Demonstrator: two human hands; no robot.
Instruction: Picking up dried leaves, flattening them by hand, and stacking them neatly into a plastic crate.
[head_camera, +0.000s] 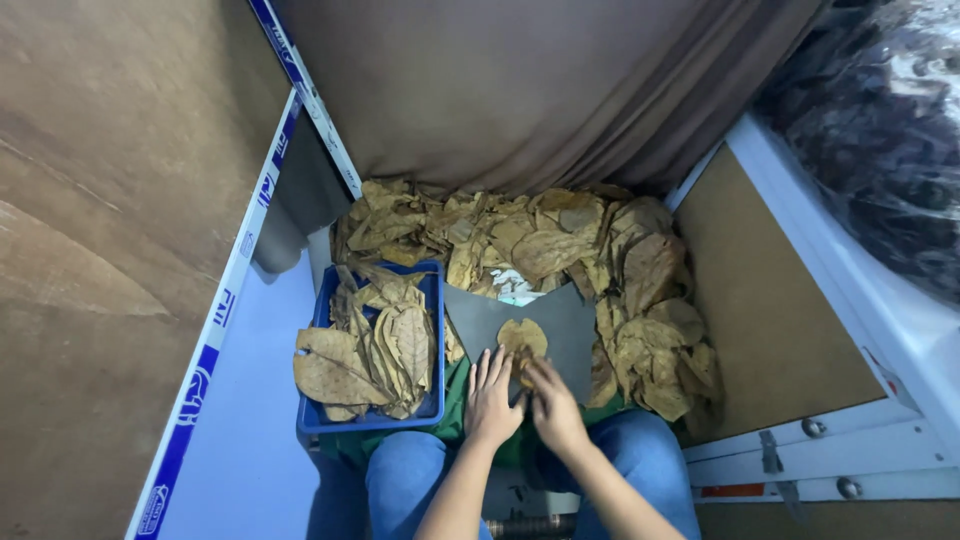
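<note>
Left hand (492, 395) flat, open on grey board (560, 335); right hand (553, 402) pinches leaf (523, 338) at twelve o'clock. Blue tray (432, 300) of leaves at nine; loose pile (545, 240) beyond.

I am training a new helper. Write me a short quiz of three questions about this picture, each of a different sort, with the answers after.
1. True or false: the blue tray holds dry brown leaves.
2. What lies on the grey board? A) one round leaf B) scissors C) nothing
3. Which hand touches the round leaf?

Key:
1. True; the tray sits at the person's left, by the knee.
2. A.
3. The right hand is at its lower edge; the left hand lies flat beside it. The big leaf pile lies behind the board.
</note>
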